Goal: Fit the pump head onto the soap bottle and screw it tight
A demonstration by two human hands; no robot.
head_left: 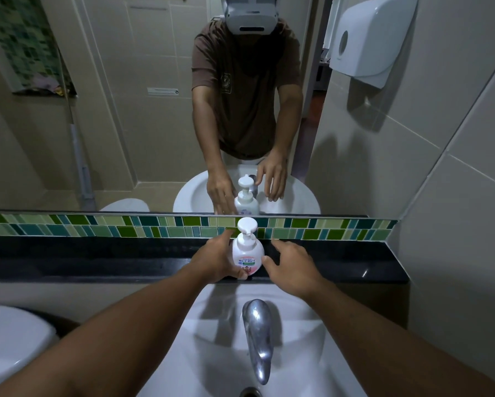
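Note:
A white soap bottle point(247, 255) with a pink and green label stands upright on the black ledge point(97, 259) behind the sink. Its white pump head point(247, 226) sits on the neck, nozzle toward me. My left hand point(216, 260) wraps the bottle's left side, thumb at the base and fingers behind it. Just right of the bottle, my right hand point(293, 267) has its fingers spread and holds nothing; its thumb tip is close to the bottle's side.
A chrome tap point(257, 336) rises over the white sink point(303, 348) below my arms. The mirror point(126, 110) above the green tile strip point(126, 226) reflects a person and the bottle. A paper dispenser point(369, 38) hangs on the right wall. Another basin point(8, 345) lies at the left.

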